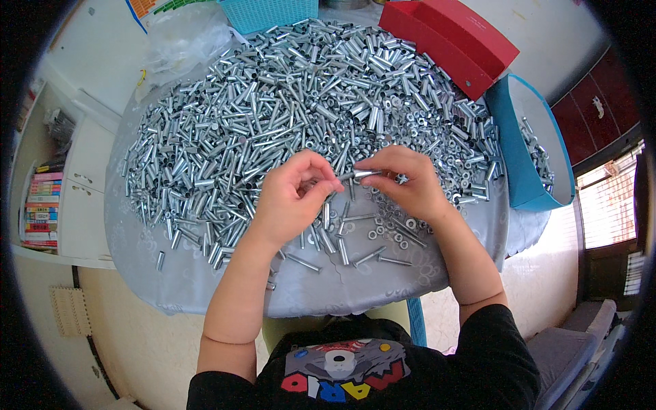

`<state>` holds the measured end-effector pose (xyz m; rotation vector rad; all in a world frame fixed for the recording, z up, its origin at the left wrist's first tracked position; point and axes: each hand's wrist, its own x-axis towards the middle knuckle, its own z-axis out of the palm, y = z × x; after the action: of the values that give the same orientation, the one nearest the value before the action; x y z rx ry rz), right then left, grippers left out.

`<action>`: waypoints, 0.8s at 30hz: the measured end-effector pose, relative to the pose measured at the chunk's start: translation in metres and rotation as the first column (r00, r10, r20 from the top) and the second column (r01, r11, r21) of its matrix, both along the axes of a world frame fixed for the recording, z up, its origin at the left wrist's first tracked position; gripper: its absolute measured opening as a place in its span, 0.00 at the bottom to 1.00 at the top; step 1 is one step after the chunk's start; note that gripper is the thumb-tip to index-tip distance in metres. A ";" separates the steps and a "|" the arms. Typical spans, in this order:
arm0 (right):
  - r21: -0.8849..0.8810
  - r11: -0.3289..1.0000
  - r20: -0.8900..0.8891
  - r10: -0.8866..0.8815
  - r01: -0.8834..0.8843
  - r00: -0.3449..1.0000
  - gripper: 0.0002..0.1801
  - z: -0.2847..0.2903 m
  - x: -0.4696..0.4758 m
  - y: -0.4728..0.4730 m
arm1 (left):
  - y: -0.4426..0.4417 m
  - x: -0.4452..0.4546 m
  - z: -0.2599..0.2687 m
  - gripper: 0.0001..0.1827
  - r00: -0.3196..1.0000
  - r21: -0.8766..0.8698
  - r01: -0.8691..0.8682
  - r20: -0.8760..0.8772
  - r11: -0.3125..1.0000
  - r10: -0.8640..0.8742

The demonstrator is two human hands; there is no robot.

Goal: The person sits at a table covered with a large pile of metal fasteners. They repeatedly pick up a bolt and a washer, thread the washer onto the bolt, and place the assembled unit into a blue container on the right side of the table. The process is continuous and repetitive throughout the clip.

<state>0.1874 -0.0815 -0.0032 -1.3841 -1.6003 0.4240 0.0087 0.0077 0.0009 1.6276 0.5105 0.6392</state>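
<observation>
Between my hands, above the pile, a metal sleeve (366, 173) lies in line with a thin bolt (347, 176). My left hand (292, 200) pinches the bolt's left end between thumb and fingertip. The sleeve is gripped by the thumb and forefinger of my right hand (410, 179). Small bright metal hardware (401, 179) shows by the right palm; its exact kind is unclear. Under and beyond both hands spreads a large heap of zinc-coloured metal sleeves (215, 128) and bolts. Washers and nuts (410, 120) gather at its right side.
A grey patterned tablecloth (169, 284) covers the table. Loose bolts (369, 256) lie near its front edge. At the back are a turquoise basket (271, 15), a plastic bag (187, 43) and a red box (451, 41). A blue bin (523, 169) with bolts stands right.
</observation>
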 end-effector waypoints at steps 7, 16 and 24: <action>-0.035 0.999 -0.064 -0.007 0.005 0.998 0.10 -0.010 -0.004 0.003 | -0.004 0.008 0.001 0.05 0.999 -0.309 0.018 -0.040 0.951 -0.031; 0.067 0.997 -0.150 -0.024 0.034 0.988 0.10 -0.001 -0.002 -0.002 | -0.003 0.005 0.001 0.19 0.973 -0.508 0.214 0.190 0.834 -0.133; -0.001 1.000 -0.349 -0.020 0.021 0.937 0.11 -0.016 -0.023 -0.002 | -0.002 0.010 -0.020 0.25 0.891 -0.657 0.452 0.366 0.604 -0.269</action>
<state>0.1644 -0.0834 -0.0191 -1.2413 -1.2928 0.6177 0.0190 0.0056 -0.0195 0.8193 0.1908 0.2384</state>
